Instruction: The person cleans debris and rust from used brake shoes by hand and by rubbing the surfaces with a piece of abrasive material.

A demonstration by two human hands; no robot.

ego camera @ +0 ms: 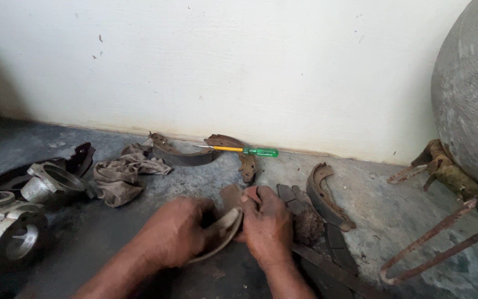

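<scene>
I see my left hand point(175, 232) and right hand point(266, 224) both closed around one curved, worn brake shoe point(219, 235), grey-brown, low centre above the floor point(112, 232). Three more shoes lie toward twelve and two o'clock, one screwdriver point(244, 150) at twelve, one rag point(120, 177) at ten.

A green-handled screwdriver with a yellow shank point(248, 150) lies by the white wall point(239, 66). Left of it sits a crumpled brown rag point(121, 176); farther left, grey cast-metal housings point(26, 210).
</scene>
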